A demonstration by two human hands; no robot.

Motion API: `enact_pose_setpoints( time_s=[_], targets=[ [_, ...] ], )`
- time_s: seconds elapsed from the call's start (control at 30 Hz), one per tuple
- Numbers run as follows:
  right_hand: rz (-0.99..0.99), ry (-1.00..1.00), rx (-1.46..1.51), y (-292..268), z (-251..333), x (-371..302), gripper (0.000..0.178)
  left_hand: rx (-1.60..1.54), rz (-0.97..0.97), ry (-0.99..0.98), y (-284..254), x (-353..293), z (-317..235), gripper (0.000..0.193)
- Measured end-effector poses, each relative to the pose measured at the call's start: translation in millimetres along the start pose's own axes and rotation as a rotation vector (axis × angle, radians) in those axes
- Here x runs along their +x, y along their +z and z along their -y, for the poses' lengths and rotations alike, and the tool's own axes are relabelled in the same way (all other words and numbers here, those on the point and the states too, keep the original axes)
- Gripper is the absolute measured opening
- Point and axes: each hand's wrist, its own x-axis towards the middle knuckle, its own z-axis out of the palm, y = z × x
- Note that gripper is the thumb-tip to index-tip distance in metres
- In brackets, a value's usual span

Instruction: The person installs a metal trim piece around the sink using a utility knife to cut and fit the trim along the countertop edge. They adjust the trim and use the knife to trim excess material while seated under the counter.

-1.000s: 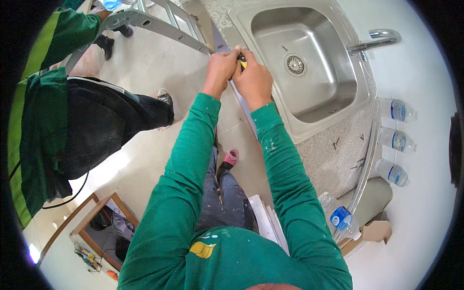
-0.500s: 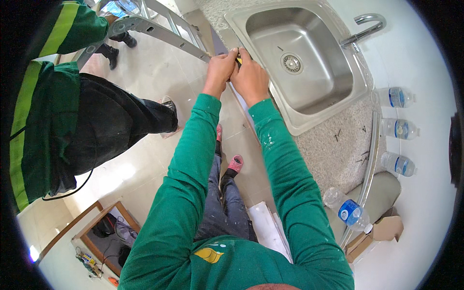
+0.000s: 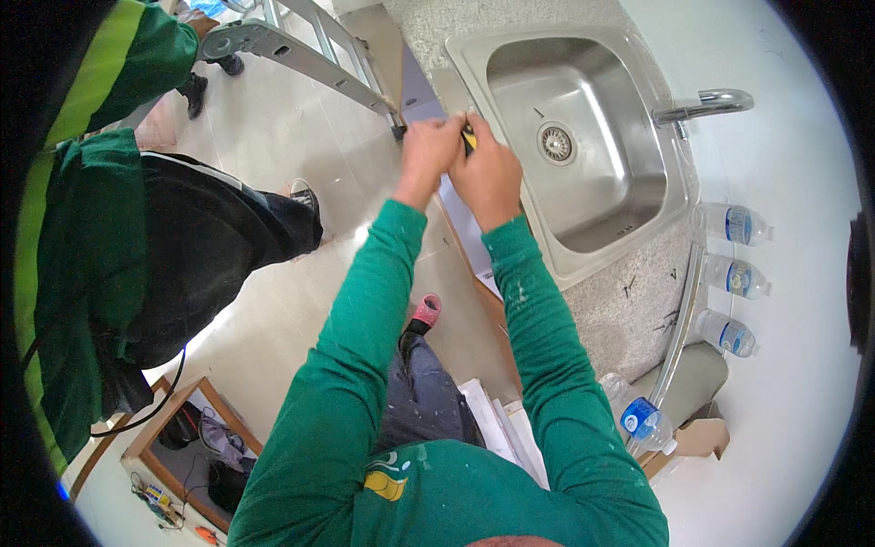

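Note:
My two hands meet in front of the sink's near left edge. My right hand (image 3: 489, 182) is closed around a small black-and-yellow tool (image 3: 469, 139), most of it hidden by the fingers, so its kind does not show. Against it presses my left hand (image 3: 427, 157), fingers curled; what they pinch is hidden. Just to the right lies the stainless steel sink (image 3: 563, 268), set into a speckled stone countertop (image 3: 602, 319). A thin dark piece (image 3: 539, 113) rests in the basin near the drain strainer (image 3: 556, 143).
A chrome faucet (image 3: 702, 107) rises behind the sink. Several water bottles (image 3: 736, 277) line the wall, and dark screws or nails (image 3: 629, 287) lie on the counter. At left stand a co-worker (image 3: 191, 246) and an aluminium ladder (image 3: 301, 68). An open wooden cabinet (image 3: 187, 447) sits lower left.
My hands have shifted slightly right and down in the picture, still together. The view has turned a little, and one of my pink shoes no longer shows.

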Motion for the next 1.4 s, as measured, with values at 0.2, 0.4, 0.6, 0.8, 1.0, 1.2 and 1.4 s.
enact_pose_setpoints(
  time_s=[0.2, 0.4, 0.6, 0.8, 1.0, 1.2, 1.4],
  targets=[
    [-0.007, 0.005, 0.016, -1.8, -4.5, 6.8, 0.044, -0.135, 0.022, -0.016, -1.5, -5.0, -20.8, 0.052],
    [-0.019, 0.000, 0.019, -1.7, -14.2, -3.0, 0.042, -0.053, 0.024, -0.063, -0.7, -26.1, -20.2, 0.054],
    [-0.038, -0.006, -0.026, 4.1, -4.2, 18.2, 0.037, 0.058, -0.047, 0.017, -7.2, 8.7, -32.9, 0.051],
    [-0.052, 0.004, -0.005, 3.3, -1.5, 12.5, 0.035, -0.247, 0.065, -0.101, -7.9, -1.3, -24.7, 0.041],
    [-0.033, 0.002, -0.031, 9.9, -9.3, 15.4, 0.038, -0.233, 0.139, -0.094, -10.1, -2.2, -32.8, 0.039],
    [-0.024, -0.012, -0.028, 6.6, -9.0, 11.7, 0.042, -0.249, 0.176, -0.085, -9.7, -11.1, -28.4, 0.044],
    [0.010, 0.001, -0.012, -4.5, -9.1, -2.4, 0.043, -0.198, 0.148, -0.101, -6.3, -29.7, -27.8, 0.048]
  ],
)
